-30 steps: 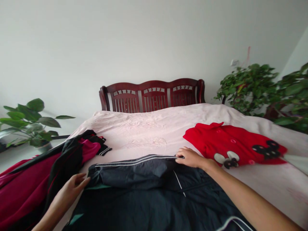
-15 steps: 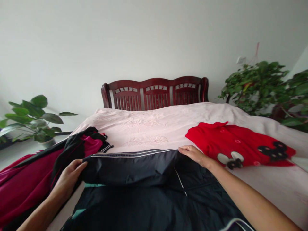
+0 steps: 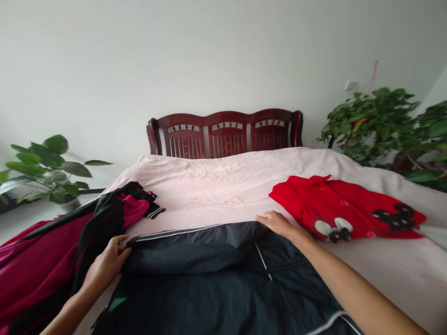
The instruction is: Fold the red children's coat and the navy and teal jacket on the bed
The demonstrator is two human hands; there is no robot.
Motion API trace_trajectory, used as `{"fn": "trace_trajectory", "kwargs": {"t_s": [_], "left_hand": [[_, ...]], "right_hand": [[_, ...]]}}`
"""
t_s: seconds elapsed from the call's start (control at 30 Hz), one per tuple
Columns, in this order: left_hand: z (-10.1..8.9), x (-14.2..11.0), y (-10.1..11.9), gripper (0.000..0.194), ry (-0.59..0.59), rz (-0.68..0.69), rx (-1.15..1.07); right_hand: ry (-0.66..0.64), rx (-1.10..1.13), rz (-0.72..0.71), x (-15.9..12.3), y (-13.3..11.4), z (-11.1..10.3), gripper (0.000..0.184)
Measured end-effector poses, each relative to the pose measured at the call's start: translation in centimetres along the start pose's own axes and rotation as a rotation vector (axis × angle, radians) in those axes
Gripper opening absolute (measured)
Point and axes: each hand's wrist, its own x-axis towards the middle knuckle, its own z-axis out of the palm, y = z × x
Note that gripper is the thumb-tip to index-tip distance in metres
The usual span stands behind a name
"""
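A dark navy jacket with white piping and a small green patch lies across the front of the bed, its far part folded over toward me. My left hand grips the fold's left corner between thumb and fingers. At the far right corner, my right hand pinches the jacket's edge, with part of the grip hidden by the cloth. Just left of my left hand is a magenta and black garment, loosely heaped. Beyond my right hand rests a red garment with buttons and black-and-white bow decorations.
A pale pink bedspread covers the bed under the clothes. Behind it stands a dark red wooden headboard against the wall. Leafy potted plants flank the bed, one on the left and a bushier one on the right.
The jacket's folded edge has come slightly toward me, lowest at its left end. My left hand moved a little down and right with it, and less green shows at the jacket's left side.
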Motion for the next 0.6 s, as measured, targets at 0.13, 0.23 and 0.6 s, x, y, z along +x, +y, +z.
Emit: {"fn": "trace_trajectory", "kwargs": {"t_s": [0.13, 0.23, 0.6], "left_hand": [[0.2, -2.4, 3.5, 0.048, 0.13, 0.264, 0.306], [1.8, -5.9, 7.8, 0.034, 0.057, 0.539, 0.186], [9.9, -13.1, 21.0, 0.031, -0.436, 1.166, 0.36]], "right_hand": [[-0.015, 0.068, -0.015, -0.1, 0.4, -0.8, 0.06], [0.074, 0.203, -0.036, 0.0, 0.8, -2.3, 0.064], [0.018, -0.243, -0.085, -2.2, -3.0, -1.1, 0.033]]}}
